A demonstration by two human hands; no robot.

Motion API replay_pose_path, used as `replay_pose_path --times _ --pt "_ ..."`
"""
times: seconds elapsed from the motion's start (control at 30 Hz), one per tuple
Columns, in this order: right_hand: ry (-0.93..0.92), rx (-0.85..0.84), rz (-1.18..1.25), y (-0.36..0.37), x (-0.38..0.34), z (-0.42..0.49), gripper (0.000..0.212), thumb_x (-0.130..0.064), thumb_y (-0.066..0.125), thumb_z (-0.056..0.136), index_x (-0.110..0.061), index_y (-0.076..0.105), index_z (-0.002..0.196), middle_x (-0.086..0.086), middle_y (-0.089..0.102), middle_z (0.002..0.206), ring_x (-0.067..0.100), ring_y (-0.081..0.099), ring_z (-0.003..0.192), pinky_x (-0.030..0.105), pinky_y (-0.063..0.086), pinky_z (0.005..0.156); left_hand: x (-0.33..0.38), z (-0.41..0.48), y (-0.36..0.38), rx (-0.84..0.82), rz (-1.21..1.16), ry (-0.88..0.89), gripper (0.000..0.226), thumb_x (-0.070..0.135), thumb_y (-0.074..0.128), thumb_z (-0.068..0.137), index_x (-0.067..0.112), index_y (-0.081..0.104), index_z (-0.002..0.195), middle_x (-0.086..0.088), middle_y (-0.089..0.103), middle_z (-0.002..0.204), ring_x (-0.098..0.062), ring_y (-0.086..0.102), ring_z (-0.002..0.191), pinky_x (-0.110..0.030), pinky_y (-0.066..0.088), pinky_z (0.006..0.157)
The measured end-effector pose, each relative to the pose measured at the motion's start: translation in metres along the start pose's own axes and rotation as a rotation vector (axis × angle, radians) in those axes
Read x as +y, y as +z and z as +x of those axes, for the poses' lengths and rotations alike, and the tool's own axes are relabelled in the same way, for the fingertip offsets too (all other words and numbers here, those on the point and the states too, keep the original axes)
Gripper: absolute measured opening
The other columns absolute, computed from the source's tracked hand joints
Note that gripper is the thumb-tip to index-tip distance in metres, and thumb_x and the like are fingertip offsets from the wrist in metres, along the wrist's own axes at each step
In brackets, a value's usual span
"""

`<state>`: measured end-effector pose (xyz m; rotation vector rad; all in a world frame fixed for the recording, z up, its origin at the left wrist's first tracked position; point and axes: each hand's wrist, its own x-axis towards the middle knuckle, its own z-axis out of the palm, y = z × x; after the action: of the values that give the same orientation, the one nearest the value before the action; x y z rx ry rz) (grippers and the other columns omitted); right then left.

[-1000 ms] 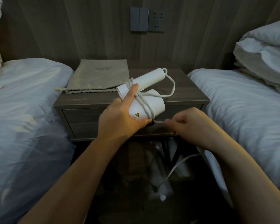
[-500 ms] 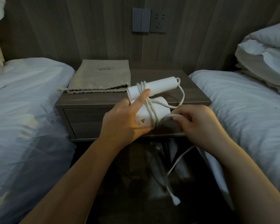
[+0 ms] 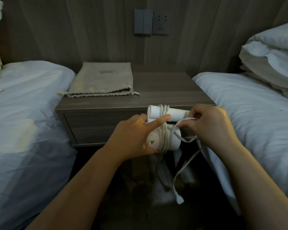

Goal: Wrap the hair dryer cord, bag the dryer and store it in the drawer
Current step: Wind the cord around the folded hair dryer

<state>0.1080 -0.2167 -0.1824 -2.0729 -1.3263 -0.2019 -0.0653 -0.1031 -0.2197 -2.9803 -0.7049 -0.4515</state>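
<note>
Two hands (image 3: 135,135) (image 3: 211,125), one hair dryer (image 3: 175,142), one cord (image 3: 165,138), one bag (image 3: 103,78), two beds (image 3: 23,105) (image 3: 248,105)

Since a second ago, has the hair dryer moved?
Yes. The hair dryer dropped toward the person, from over the nightstand top to its drawer front.

Single head-worn view, looking forward and down, close over nightstand (image 3: 165,97) front

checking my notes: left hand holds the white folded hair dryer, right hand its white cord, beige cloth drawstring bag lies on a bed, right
Not quite: the head view shows the beige cloth drawstring bag lying on the grey wooden nightstand, not a bed. The left hand holds the white hair dryer and the right hand its white cord.
</note>
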Motion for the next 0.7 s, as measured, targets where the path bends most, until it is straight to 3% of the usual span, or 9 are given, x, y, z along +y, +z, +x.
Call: replay_pose_path --times 0.07,0.2,0.43,0.6,0.7 --pt "-0.002 -0.058 0.161 0.0 0.005 0.003 0.024 -0.02 0.078 0.069 -0.029 0.059 0.058 -0.013 0.057 0.058 0.0 0.053 0.058 0.009 0.037 0.055 -0.001 0.0 -0.001 -0.005 -0.001 0.011 0.095 0.064 0.062 0.068 0.056 -0.005 0.136 -0.001 0.051 0.11 -0.018 0.05 0.096 -0.029 0.035 0.062" --pt "-0.139 -0.179 0.161 -0.004 0.017 0.008 0.025 0.003 0.063 0.077 -0.021 0.071 0.078 -0.013 0.055 0.079 0.004 0.055 0.075 0.006 0.036 0.067 -0.001 0.002 0.002 -0.04 0.047 0.074 0.093 0.064 0.057 0.073 0.056 -0.01 0.137 -0.001 0.048 0.112 -0.017 0.047 0.098 -0.028 0.034 0.066" --pt "0.006 -0.026 0.23 0.001 0.022 0.011 0.015 -0.012 0.074 0.07 -0.025 0.068 0.075 -0.003 0.065 0.078 0.01 0.057 0.073 0.014 0.04 0.067 0.004 0.002 0.003 -0.009 0.055 0.143 0.091 0.063 0.058 0.072 0.054 -0.003 0.139 -0.001 0.05 0.105 -0.018 0.05 0.092 -0.028 0.034 0.065" --pt "0.034 -0.114 0.27 -0.001 0.02 0.01 0.018 -0.014 0.07 0.074 -0.031 0.069 0.069 -0.015 0.067 0.073 0.003 0.061 0.073 0.012 0.043 0.065 0.007 0.003 0.004 -0.008 0.061 0.171 0.091 0.061 0.06 0.072 0.052 0.0 0.14 -0.003 0.052 0.106 -0.02 0.052 0.093 -0.029 0.037 0.065" --pt "0.04 -0.176 0.302 0.0 0.02 0.011 0.02 -0.011 0.07 0.074 -0.031 0.069 0.069 -0.01 0.07 0.074 0.004 0.063 0.073 0.015 0.045 0.067 0.011 0.002 0.01 -0.011 0.067 0.201 0.092 0.061 0.061 0.071 0.051 0.001 0.141 -0.005 0.054 0.105 -0.021 0.053 0.091 -0.03 0.039 0.064"
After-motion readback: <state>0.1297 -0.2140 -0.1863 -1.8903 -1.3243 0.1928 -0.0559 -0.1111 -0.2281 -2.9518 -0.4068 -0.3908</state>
